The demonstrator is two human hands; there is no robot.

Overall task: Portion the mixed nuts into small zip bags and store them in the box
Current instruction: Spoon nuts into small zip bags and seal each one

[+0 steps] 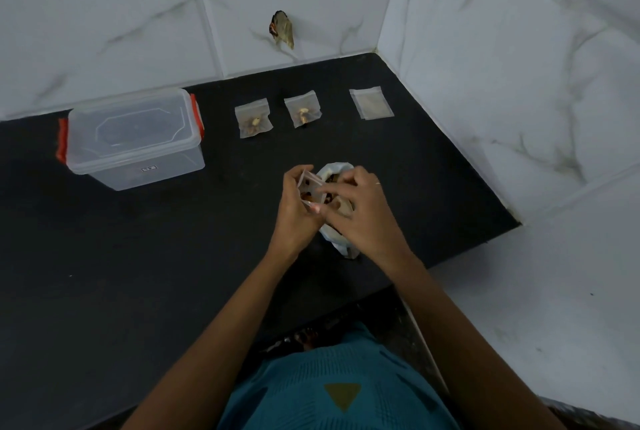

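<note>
Sitting in left hand (pixel 293 210), zip bag (pixel 307 184)

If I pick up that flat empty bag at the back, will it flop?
Probably: the empty bag looks like thin clear plastic lying flat on the counter, so it would likely droop. Holding nothing visible, it should feel very light.

box (pixel 135 140) left, 3 bags far edge; bare counter (pixel 121 256) between.

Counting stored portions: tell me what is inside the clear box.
Through the clear box and its closed lid only dark countertop shows; nothing seems stored inside. The red clips cover its ends, so those edges are unseen.
</note>
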